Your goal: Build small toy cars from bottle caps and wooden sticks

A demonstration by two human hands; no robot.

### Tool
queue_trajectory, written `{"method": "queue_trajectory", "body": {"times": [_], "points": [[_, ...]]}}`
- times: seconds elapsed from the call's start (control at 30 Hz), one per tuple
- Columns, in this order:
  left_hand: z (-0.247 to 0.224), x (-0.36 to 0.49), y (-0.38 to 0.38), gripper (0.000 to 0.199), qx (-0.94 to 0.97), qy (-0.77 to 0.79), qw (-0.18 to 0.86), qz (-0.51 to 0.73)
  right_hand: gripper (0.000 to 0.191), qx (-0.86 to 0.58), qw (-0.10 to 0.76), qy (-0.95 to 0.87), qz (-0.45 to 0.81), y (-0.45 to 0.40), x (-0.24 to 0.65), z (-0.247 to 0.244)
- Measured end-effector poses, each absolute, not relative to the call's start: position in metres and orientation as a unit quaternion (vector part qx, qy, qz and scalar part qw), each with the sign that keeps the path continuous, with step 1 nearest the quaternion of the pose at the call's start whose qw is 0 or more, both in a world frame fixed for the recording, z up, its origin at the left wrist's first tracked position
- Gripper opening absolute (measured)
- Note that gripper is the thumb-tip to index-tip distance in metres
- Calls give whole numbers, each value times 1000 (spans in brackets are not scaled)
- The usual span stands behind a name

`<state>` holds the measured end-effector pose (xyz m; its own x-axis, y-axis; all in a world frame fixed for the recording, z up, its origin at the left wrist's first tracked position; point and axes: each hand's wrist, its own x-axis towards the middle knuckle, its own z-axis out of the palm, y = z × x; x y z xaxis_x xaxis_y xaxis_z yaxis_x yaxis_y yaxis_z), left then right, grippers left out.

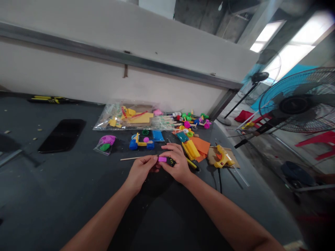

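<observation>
Between my two hands is a small pink-purple piece (162, 159), pinched at its left end by my left hand (142, 170) and at its right by my right hand (178, 164). A thin wooden stick (129, 158) sticks out leftward behind my left fingers; whether it is held is unclear. Just beyond my hands stands a small blue and yellow model (141, 143) with blue wheels. A yellow and black tool (192, 164) lies beside my right hand, partly hidden by it.
Dark table (78, 184) with a black phone (62, 136), a bag of pink and green clay (106, 143), a clear bag of yellow pieces (131, 116), orange sheets (200, 146) and a yellow glue gun (223, 158). A fan (295, 104) stands at the right.
</observation>
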<state>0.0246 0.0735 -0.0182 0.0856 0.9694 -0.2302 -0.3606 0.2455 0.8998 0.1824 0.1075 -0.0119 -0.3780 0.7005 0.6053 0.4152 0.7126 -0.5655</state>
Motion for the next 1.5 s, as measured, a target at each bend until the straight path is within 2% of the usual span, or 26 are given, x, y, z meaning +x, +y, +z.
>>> {"method": "queue_trajectory", "body": {"times": [0.33,0.5,0.67,0.93,1.3,1.5], "points": [[-18,24,74,23,342,444,654,508,20,-333,447,-813,168,109,183,-12],[-20,22,75,22,335,439,659,511,14,-338,448,-810,169,109,183,-13],[-20,22,75,22,333,445,642,527,17,-349,453,-797,196,109,184,-12],[-20,23,74,24,354,460,624,522,2,-367,467,-777,209,111,183,-12],[-14,26,74,28,359,471,611,526,2,-368,466,-773,222,110,183,-12],[-13,26,73,21,366,473,604,526,2,-359,466,-777,223,109,182,-11]]}}
